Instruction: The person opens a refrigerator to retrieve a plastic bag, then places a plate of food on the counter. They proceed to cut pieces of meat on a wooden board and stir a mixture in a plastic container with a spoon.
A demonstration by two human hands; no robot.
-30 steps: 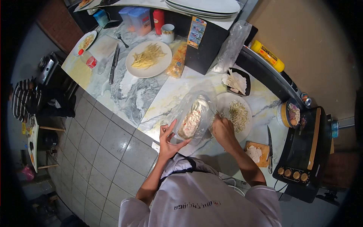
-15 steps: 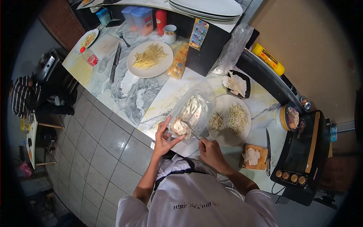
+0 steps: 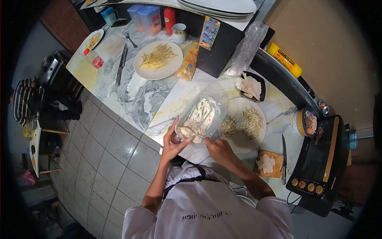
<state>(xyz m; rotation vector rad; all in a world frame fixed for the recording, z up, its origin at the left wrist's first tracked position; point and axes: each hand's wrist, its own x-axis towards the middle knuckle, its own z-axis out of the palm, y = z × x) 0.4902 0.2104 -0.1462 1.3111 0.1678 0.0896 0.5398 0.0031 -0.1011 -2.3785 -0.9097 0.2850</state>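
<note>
My left hand (image 3: 173, 144) grips the near left corner of a clear plastic container (image 3: 223, 104), which is tilted over the counter's front edge. A creamy white mixture (image 3: 201, 115) with small orange bits fills much of it. My right hand (image 3: 218, 150) is closed around a utensil whose handle is mostly hidden; its far end lies in the mixture near the container's close side. Right of the container, a round plate (image 3: 238, 146) bears two heaps of bean sprouts (image 3: 251, 122).
Further left are a plate of pale strips (image 3: 159, 56) and a knife (image 3: 121, 65). At right are a cutting board (image 3: 274, 170), another knife (image 3: 283, 157) and a black oven (image 3: 314, 159). A black bowl (image 3: 260, 81) stands behind the sprouts. A person in stripes (image 3: 24, 99) is far left.
My right hand has moved slightly left and up with the utensil. The scoop of mixture that was raised at the near end is now lower, spread among the rest.
</note>
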